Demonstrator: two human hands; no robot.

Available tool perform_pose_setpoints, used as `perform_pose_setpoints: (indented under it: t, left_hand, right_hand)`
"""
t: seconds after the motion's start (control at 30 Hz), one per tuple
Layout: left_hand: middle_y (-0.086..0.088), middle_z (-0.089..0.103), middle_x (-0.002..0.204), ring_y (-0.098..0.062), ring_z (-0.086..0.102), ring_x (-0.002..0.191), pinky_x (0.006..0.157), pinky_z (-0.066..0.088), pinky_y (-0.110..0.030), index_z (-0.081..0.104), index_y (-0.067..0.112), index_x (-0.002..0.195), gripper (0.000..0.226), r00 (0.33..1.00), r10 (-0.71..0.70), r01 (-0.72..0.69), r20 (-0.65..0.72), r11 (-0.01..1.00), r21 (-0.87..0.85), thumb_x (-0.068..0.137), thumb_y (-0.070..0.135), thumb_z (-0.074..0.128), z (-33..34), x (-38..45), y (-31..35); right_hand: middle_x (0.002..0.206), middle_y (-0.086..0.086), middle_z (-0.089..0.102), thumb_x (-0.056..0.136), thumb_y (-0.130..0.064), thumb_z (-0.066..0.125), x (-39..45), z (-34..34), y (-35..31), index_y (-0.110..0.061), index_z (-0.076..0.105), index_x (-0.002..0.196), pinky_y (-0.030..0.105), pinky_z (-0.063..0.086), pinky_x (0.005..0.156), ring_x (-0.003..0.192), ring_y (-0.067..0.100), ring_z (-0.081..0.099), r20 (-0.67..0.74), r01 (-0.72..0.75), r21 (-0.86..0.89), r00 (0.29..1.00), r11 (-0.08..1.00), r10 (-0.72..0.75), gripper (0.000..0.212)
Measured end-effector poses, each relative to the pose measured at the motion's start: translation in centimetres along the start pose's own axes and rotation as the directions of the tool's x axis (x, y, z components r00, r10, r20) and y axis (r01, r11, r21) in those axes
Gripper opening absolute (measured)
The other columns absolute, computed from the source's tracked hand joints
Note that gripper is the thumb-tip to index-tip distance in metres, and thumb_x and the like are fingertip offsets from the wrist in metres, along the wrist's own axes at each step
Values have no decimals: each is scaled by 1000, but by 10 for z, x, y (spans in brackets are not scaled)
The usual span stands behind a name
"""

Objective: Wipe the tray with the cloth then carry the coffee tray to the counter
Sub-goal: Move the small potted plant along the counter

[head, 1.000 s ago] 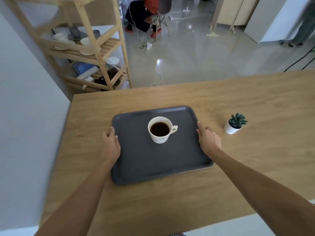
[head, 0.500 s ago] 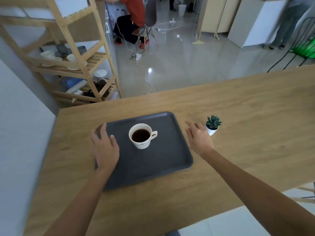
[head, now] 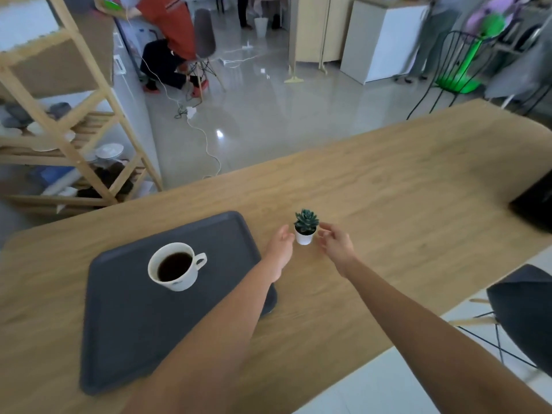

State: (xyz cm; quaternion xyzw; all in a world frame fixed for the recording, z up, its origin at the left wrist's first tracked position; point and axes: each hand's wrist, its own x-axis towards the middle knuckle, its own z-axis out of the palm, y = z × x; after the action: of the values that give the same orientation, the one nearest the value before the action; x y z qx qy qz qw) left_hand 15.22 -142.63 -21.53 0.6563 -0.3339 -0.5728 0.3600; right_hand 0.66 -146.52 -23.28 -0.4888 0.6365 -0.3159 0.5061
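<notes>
Tray, dark grey, lay flat on the near left part of the wooden desk, with a white cup of coffee standing on it. Beyond its right edge, both hands flanked a small potted succulent: left hand open beside it, right hand open just right, fingers spread.

Dark grey tray, white cup, white-potted green succulent, light wood-grain table.
</notes>
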Motion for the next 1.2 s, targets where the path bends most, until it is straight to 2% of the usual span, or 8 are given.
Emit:
perform_pose_setpoints:
  t: [0.2,0.43,0.6,0.8,1.0,1.07,1.13,1.2]
  left_hand:
    - [-2,47,145,-20,44,134,106,38,-39,46,20,138,38,996,-19,32,82,985,-168,102,19,33,-2,2,9]
    - [-2,59,130,-18,55,121,103,40,-37,58,19,125,31,995,102,-98,9,969,-227,99,22,40,-79,-13,54]
    - [-3,61,114,-18,61,104,99,42,-39,61,24,103,20,974,158,-199,-162,939,-279,97,29,42,-181,-33,76]
    - [-7,58,131,-22,57,118,102,39,-39,56,19,116,32,921,87,-227,-381,912,-341,99,36,35,-319,-59,39]
    - [-14,51,141,-25,52,118,90,41,-35,48,9,134,45,843,-80,-191,-532,879,-436,102,32,27,-428,-81,-17]
    - [-15,50,142,-23,52,112,76,41,-28,46,8,136,45,829,-126,-196,-546,847,-494,103,30,26,-453,-87,-34]
    - [-16,52,140,-27,54,119,89,44,-32,48,8,134,43,815,-148,-204,-561,831,-517,103,30,27,-473,-90,-51]
    - [-12,55,136,-27,53,124,104,39,-40,51,13,131,42,794,-166,-201,-585,836,-511,102,34,29,-489,-88,-65]
  right_hand:
    - [124,16,62,100,-5,35,9,2,-8,-4,53,130,33,50,90,106,26,63,103,-24,138,995,990,9,35]
    - [120,16,62,100,-3,36,10,49,-84,-3,53,129,29,54,79,97,27,63,182,75,181,977,981,-109,34]
    - [122,15,59,102,-5,34,5,142,-151,0,49,131,30,52,82,94,25,62,344,157,168,916,973,-207,34]
    - [111,11,61,101,-3,35,-24,295,-195,-1,54,126,23,51,72,77,17,60,567,172,114,798,978,-206,32]
    - [91,7,63,97,2,38,-62,440,-192,2,53,129,23,51,65,70,16,59,715,148,8,691,989,-110,35]
    - [96,7,66,98,0,38,-73,476,-185,-3,54,129,24,55,74,80,17,64,754,147,-24,652,989,-79,35]
    - [114,14,66,98,-2,38,-80,507,-178,-6,57,129,35,53,93,100,24,65,772,180,-47,631,983,-79,36]
    - [123,19,62,99,-2,37,-82,532,-174,-3,54,131,39,49,99,108,28,62,774,201,-63,629,977,-79,37]
